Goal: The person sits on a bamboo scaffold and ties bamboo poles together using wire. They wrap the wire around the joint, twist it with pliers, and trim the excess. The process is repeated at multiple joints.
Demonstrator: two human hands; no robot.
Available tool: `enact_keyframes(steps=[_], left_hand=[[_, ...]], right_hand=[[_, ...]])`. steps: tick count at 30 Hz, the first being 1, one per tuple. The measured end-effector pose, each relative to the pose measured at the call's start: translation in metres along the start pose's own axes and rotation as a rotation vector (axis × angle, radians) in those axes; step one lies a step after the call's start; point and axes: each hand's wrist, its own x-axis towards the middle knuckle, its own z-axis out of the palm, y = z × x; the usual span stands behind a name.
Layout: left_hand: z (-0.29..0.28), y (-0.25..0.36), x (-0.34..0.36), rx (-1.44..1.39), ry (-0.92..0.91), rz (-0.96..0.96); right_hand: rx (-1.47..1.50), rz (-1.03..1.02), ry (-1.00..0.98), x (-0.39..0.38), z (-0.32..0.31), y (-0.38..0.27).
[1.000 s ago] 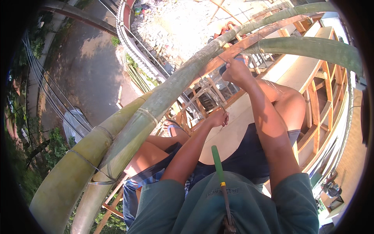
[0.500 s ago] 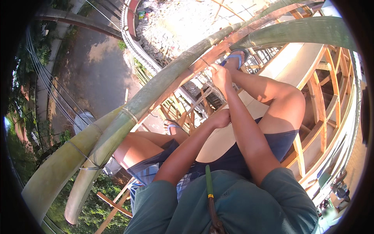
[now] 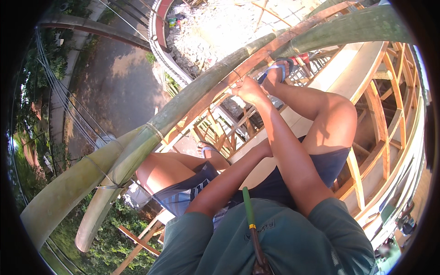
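Note:
My right hand (image 3: 249, 90) is up against the reddish wooden beam (image 3: 215, 97). Its fingers are closed at the lower end of a thin tie wire (image 3: 237, 73), which loops round the beam and the long green bamboo pole (image 3: 192, 103) beside it. My left hand (image 3: 265, 148) is lower down, mostly hidden behind my right forearm, so its fingers do not show. A tool with a green grip (image 3: 248, 206), a yellow band and a rusty metal end rests against my shirt.
A thick bamboo pole (image 3: 348, 32) joins from the right. Wire lashings (image 3: 112, 185) bind two poles at lower left. I sit astride a pale curved board (image 3: 343, 78) beside wooden framing (image 3: 378, 133). Far below are a road (image 3: 123, 87), rubble (image 3: 192, 46) and cables (image 3: 62, 91).
My right hand has moved down and left along the beam, its wrist now bent. My left hand has slipped behind my right forearm. The view has shifted slightly.

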Motion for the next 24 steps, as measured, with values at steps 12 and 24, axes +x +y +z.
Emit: enact_keyframes(steps=[12, 24], left_hand=[[-0.058, 0.018, -0.01, 0.285, 0.101, -0.161], [-0.159, 0.006, 0.008, -1.158, 0.83, 0.053]], right_hand=[[-0.351, -0.034, 0.08, 0.003, 0.003, 0.009], [-0.414, -0.264, -0.096, 0.017, -0.024, 0.008]])
